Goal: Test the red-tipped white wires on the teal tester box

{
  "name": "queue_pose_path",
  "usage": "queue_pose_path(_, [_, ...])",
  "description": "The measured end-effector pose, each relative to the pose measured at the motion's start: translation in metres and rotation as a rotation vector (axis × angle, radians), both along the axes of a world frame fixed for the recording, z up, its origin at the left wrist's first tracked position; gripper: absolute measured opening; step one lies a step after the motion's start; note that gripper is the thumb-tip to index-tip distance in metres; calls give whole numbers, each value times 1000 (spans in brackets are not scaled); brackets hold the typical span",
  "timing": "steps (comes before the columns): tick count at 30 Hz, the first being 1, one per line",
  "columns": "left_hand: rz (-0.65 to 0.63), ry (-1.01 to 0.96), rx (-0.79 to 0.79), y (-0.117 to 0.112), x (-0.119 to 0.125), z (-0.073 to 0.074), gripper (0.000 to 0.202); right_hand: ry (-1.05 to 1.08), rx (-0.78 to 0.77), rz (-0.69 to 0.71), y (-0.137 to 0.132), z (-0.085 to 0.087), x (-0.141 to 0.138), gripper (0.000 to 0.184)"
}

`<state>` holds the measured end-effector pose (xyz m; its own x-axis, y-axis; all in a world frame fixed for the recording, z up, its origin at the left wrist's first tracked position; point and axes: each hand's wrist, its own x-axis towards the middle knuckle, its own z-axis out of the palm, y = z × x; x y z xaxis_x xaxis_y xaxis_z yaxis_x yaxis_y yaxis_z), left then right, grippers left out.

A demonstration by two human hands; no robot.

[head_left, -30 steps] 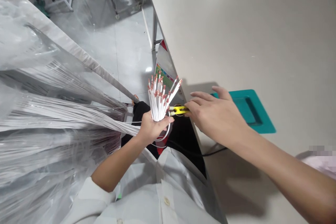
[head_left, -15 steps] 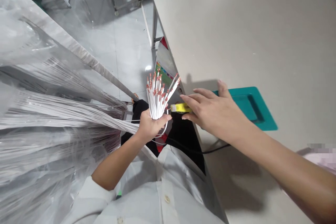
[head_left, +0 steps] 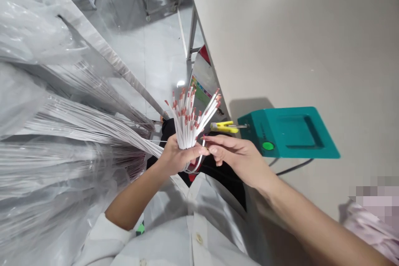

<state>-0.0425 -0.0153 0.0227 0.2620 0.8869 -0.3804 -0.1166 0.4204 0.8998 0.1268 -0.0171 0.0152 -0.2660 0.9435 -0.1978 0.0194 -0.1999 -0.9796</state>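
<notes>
At your far left, a mass of long white wires under clear plastic sheeting point(head_left: 62, 141) runs roughly across the view and narrows toward your body.

Your left hand point(head_left: 176, 158) is closed in a full fist around the wire bundle point(head_left: 188, 120), held in the air in front of your chest, off the surface and just left of its near edge. From your fist the bundle's long axis runs upward and away from you. The wires stand nearly upright and splay into a fan, and the rightmost ones lean toward the surface. All the copper-red tips point(head_left: 187, 110) point up and away. Behind your fist the wires trail off to the left into the sheeted mass.

Your right hand point(head_left: 237, 156) sits just right of the fist and touches the bundle's edge. Its fingers are curled. The thumb and forefinger appear pinched on a single wire point(head_left: 203, 143), which loops down below your left hand.

Just beyond your right hand, a yellow clip point(head_left: 224, 126) lies lengthwise left to right and meets the left face of a teal box point(head_left: 289, 133). The box has a green button point(head_left: 268, 146) and a black cable point(head_left: 293, 167) leading out, and it rests on the pale surface point(head_left: 296, 41).
</notes>
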Motion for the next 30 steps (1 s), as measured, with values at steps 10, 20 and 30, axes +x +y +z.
queue_pose_path(10, [-61,-246,-59,-13,-5,-19,45,363,-348,-98,-4,-17,-22,24])
queue_pose_path(20, [149,-48,-107,-11,-5,-39,45,-538,645,-192,-21,-22,-15,22])
queue_pose_path(30, [39,-32,-18,-13,-2,-32,34,-257,406,-185,-11,-22,-29,7])
